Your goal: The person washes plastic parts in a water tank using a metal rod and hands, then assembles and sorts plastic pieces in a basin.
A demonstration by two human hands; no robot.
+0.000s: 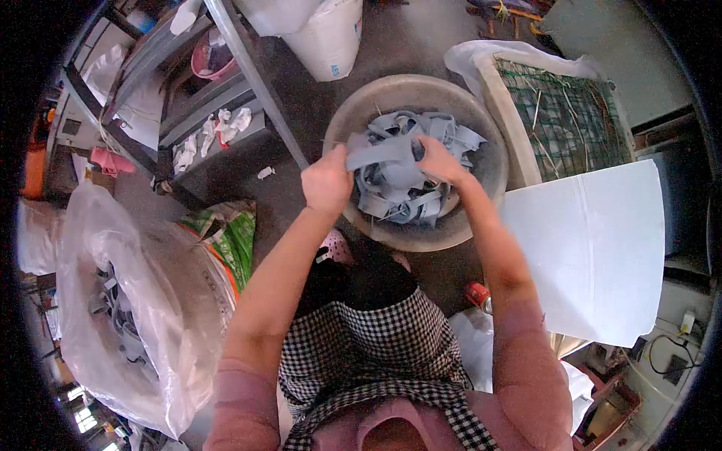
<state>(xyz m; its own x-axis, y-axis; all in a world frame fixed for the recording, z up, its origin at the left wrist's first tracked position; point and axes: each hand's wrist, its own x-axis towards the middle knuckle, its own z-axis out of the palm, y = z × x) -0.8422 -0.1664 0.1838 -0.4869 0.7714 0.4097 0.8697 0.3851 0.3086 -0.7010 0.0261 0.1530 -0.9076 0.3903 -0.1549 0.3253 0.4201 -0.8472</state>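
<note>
Over a large round basin (342, 113) my two hands work at a grey plastic piece (380, 155) with a band-like shape. My left hand (328, 182) is closed on its left end. My right hand (442, 159) grips the right side, with the fingertips partly hidden behind the piece. Beneath them, a heap of similar grey plastic parts (406, 207) fills the middle of the basin. Some thin strips stick out of the heap. The exact kind of the parts cannot be made out.
At the left stands a clear plastic bag (180, 331) with grey parts inside. A metal rack (256, 75) rises beyond it. On the right are a white board (594, 248) and a crate with green mesh (556, 113). A red can (477, 293) is near my legs.
</note>
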